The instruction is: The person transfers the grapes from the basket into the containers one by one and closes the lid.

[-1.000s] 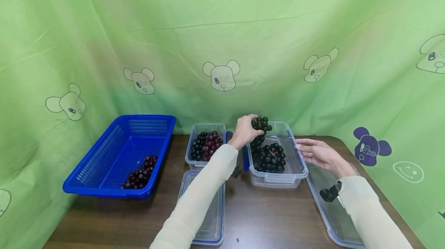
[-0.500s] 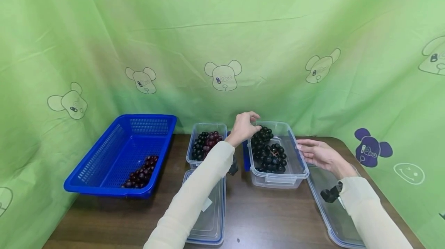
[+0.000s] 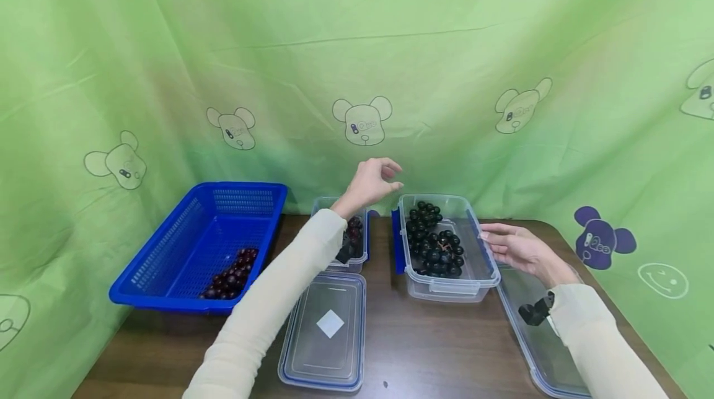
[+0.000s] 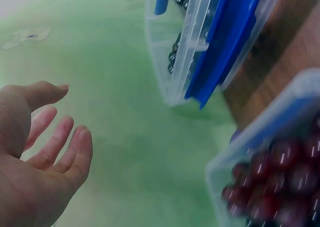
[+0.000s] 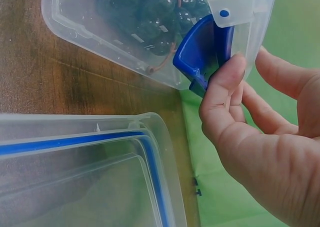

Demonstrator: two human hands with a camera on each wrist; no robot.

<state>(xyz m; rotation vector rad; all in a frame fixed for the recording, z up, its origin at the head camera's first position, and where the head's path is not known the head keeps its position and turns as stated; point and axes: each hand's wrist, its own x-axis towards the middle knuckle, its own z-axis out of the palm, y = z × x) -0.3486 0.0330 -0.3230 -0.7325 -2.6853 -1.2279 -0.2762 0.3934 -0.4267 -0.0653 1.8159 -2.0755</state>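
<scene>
My left hand (image 3: 375, 181) is in the air between two clear plastic containers, above their rims. Its fingers are loosely bent, and the left wrist view shows nothing in its grasp. Black grapes (image 3: 435, 247) lie in bunches inside the larger container (image 3: 449, 289). At that container's right side my right hand (image 3: 519, 249) holds the edge; in the right wrist view its fingertips meet the rim beside a blue handle (image 5: 205, 52). Dark red grapes (image 4: 280, 179) fill the smaller container (image 4: 216, 187), partly hidden by my left wrist in the head view.
A blue basket (image 3: 167, 303) on the left holds a bunch of dark red grapes (image 3: 231, 275). A lid (image 3: 326, 362) with a white label lies in front of the small container. Another lid (image 3: 543, 343) lies under my right forearm. Green cloth (image 3: 357, 46) hangs behind the wooden table (image 3: 424, 349).
My left hand has let go of a bunch of black grapes inside the larger container, then moved up and to the left. My right hand has stayed at the container's side.
</scene>
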